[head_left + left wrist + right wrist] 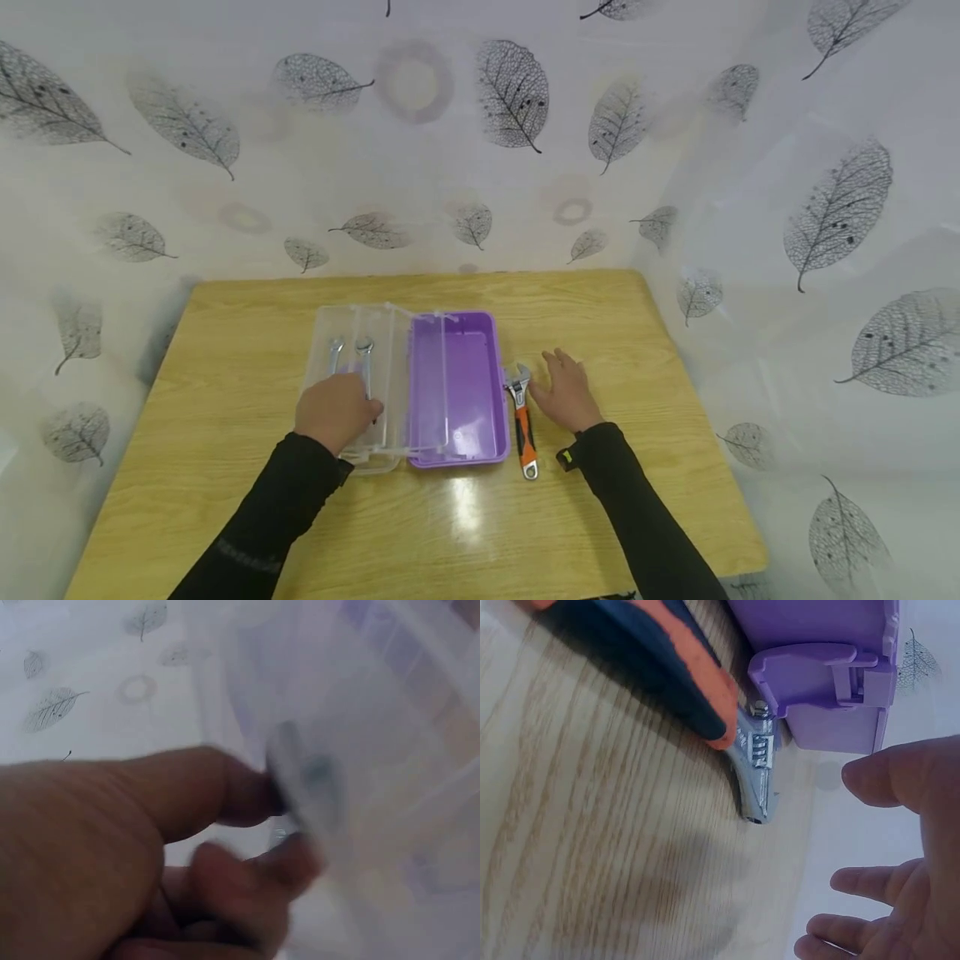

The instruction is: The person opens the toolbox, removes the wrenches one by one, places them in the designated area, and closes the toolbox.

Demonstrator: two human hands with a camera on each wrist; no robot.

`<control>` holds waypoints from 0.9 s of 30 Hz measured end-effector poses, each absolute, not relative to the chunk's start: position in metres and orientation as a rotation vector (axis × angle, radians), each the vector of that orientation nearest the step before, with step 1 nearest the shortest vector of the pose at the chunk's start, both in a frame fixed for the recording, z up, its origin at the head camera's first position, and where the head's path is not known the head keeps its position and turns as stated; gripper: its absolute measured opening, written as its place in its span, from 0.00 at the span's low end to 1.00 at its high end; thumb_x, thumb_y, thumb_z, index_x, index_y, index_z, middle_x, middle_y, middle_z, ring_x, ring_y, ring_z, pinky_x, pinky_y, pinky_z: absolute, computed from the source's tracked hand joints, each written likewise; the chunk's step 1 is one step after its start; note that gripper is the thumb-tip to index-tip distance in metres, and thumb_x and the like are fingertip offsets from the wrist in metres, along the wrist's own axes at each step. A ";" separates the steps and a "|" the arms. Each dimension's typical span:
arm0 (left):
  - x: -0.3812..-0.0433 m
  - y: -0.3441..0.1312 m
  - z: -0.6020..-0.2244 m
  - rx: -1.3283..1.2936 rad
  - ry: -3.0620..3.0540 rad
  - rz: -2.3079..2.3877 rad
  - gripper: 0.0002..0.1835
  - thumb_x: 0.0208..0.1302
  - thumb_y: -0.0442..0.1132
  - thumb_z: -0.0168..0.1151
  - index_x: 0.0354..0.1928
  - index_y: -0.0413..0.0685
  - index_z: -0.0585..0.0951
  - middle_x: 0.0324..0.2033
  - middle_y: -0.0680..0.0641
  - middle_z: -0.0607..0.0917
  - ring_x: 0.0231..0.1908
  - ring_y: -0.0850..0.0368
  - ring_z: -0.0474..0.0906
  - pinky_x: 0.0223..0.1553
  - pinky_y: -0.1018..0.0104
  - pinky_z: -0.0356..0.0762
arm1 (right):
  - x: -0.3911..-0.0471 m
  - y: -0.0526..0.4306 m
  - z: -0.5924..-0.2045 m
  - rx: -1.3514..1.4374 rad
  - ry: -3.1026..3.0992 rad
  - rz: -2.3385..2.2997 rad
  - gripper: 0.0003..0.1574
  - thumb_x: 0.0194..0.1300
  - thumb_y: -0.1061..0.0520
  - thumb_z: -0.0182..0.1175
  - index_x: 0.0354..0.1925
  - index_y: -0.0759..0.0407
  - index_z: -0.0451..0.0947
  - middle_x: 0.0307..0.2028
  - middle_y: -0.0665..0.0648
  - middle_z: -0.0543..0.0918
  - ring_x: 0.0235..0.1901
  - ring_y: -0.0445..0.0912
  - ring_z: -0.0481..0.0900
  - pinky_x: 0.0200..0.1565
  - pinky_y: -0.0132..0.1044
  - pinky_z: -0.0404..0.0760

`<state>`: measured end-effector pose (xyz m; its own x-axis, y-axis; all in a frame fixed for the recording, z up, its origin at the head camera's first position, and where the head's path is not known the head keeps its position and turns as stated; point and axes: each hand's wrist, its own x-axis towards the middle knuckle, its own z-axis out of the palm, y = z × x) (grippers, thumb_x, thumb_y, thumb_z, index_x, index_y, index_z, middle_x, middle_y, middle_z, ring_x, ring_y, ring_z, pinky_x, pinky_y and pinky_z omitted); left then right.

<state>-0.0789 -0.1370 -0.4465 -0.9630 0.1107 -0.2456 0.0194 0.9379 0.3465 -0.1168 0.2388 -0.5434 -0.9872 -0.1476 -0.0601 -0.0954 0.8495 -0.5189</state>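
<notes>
My left hand [333, 410] is over the clear plastic lid [397, 367] of a purple toolbox [501, 400]. Thumb and finger pinch a silver wrench [365, 347], a grey blur in the left wrist view. Left of it, a second wrench [335, 345] shows at the lid, partly hidden by the hand. An adjustable wrench [522, 425] with an orange and black handle lies along the box's right side, its head close to a purple latch [810, 671]. To the right of that tool, my right hand [564, 392] has its fingers spread and holds nothing.
The box and lid stand on a wood-grain table [247, 358]. Behind and beside it hangs a white sheet [465, 167] with a leaf print. The box's purple tray lies open to view, with part of the clear lid over its left side.
</notes>
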 end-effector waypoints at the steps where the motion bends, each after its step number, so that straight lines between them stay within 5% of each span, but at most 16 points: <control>1: -0.079 -0.138 -0.445 0.091 2.805 0.503 0.20 0.65 0.45 0.62 0.15 0.48 0.75 0.14 0.51 0.72 0.17 0.54 0.68 0.18 0.63 0.62 | -0.116 0.238 -0.543 -0.196 2.918 -0.830 0.43 0.73 0.49 0.61 0.74 0.71 0.62 0.74 0.77 0.60 0.76 0.68 0.55 0.77 0.65 0.46; 7: -0.075 -0.145 -0.445 0.055 2.790 0.607 0.21 0.68 0.47 0.54 0.15 0.50 0.71 0.15 0.53 0.71 0.18 0.55 0.66 0.19 0.64 0.60 | -0.111 0.224 -0.531 -0.260 2.978 -1.042 0.34 0.73 0.54 0.60 0.69 0.70 0.67 0.68 0.73 0.69 0.67 0.66 0.68 0.69 0.63 0.67; 12: -0.056 -0.137 -0.429 0.090 2.857 0.942 0.18 0.71 0.42 0.49 0.20 0.50 0.66 0.17 0.52 0.65 0.18 0.56 0.61 0.21 0.64 0.58 | -0.093 0.184 -0.491 -0.370 2.704 -1.565 0.19 0.76 0.58 0.57 0.59 0.66 0.77 0.53 0.62 0.82 0.50 0.57 0.81 0.53 0.50 0.82; 15: -0.045 -0.115 -0.419 0.227 2.906 1.127 0.17 0.73 0.39 0.50 0.22 0.51 0.67 0.17 0.53 0.66 0.18 0.57 0.61 0.21 0.64 0.60 | -0.082 0.156 -0.469 -0.556 2.333 -1.761 0.18 0.80 0.56 0.54 0.56 0.68 0.79 0.47 0.65 0.84 0.44 0.62 0.82 0.48 0.47 0.85; 19: -0.032 -0.077 -0.425 0.423 2.905 1.314 0.17 0.73 0.36 0.53 0.22 0.54 0.67 0.17 0.57 0.66 0.17 0.64 0.61 0.19 0.68 0.60 | -0.071 0.139 -0.459 -0.631 1.961 -1.884 0.22 0.82 0.51 0.52 0.54 0.70 0.79 0.40 0.65 0.84 0.36 0.55 0.80 0.41 0.43 0.83; 23: -0.018 -0.045 -0.441 0.550 2.840 1.379 0.18 0.74 0.35 0.54 0.23 0.56 0.67 0.17 0.61 0.64 0.17 0.69 0.58 0.19 0.72 0.58 | -0.068 0.147 -0.461 -0.565 1.913 -1.974 0.21 0.80 0.49 0.55 0.42 0.66 0.81 0.29 0.54 0.80 0.29 0.49 0.76 0.35 0.36 0.78; 27: -0.015 -0.040 -0.445 0.557 2.763 1.348 0.12 0.79 0.44 0.55 0.32 0.57 0.78 0.19 0.63 0.71 0.18 0.69 0.65 0.20 0.71 0.66 | -0.072 0.178 -0.463 -0.528 2.066 -1.839 0.20 0.82 0.52 0.53 0.35 0.63 0.77 0.27 0.54 0.76 0.28 0.52 0.73 0.33 0.38 0.76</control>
<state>-0.0151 -0.0402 -0.4451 -0.9364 0.3224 0.1386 0.3077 0.5645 0.7660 -0.0718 0.1781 -0.4634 -0.8789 -0.4771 0.0036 -0.0587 0.1007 -0.9932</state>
